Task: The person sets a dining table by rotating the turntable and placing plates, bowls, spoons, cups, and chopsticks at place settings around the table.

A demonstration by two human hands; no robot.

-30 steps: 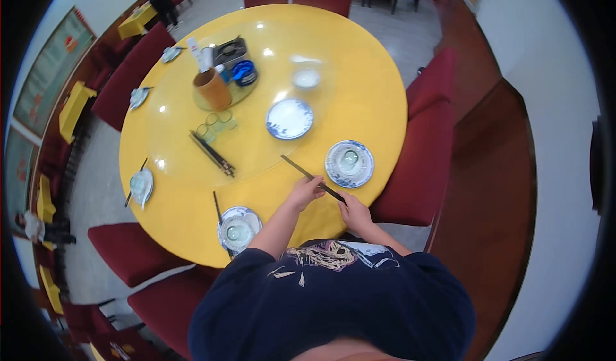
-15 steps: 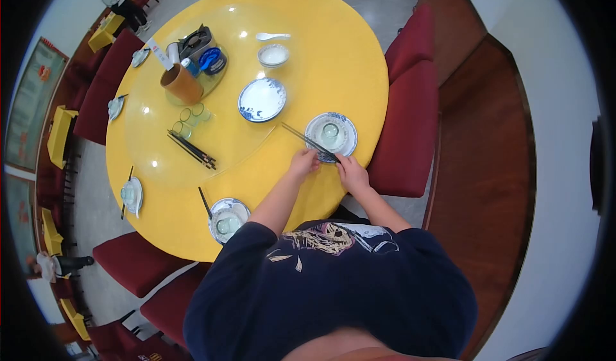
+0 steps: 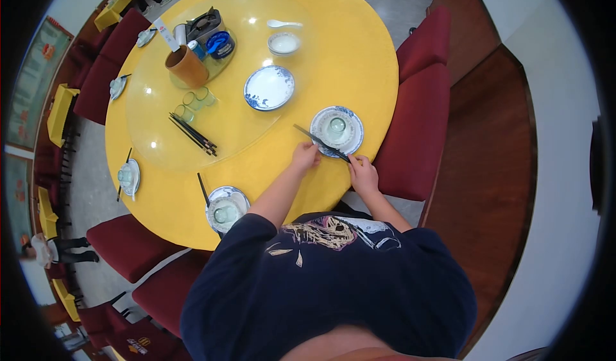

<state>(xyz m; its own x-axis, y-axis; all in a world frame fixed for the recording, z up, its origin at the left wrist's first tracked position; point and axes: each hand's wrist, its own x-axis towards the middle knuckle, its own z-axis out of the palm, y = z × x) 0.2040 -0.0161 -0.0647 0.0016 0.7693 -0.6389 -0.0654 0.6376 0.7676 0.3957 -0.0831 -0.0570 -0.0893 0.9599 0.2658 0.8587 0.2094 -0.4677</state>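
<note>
A pair of dark chopsticks [image 3: 329, 148] slants across the near-left rim of a blue-patterned plate [image 3: 356, 144]. My right hand [image 3: 364, 174] pinches their near end, by the table edge. My left hand [image 3: 307, 156] is closed, its fingertips against the chopsticks around their middle. On the plate sits a bowl [image 3: 326, 130] with a small clear glass [image 3: 338, 125] inside it. To the left is another setting, a patterned plate [image 3: 243, 197] carrying a bowl and glass, with chopsticks [image 3: 203, 189] at its side.
The glass turntable [image 3: 237, 127] bears loose chopsticks [image 3: 192, 134], several clear glasses [image 3: 193, 102], a brown holder [image 3: 187, 67], stacked plates [image 3: 269, 88], bowls [image 3: 283, 43] and a white spoon [image 3: 284, 24]. Red chairs [image 3: 410, 133] ring the yellow-covered table [image 3: 359, 40]. Other people stand at far left.
The two chopsticks, slightly apart before, now lie together as one line. Both hands stay near the plate's edge. The whole view has shifted a little.
</note>
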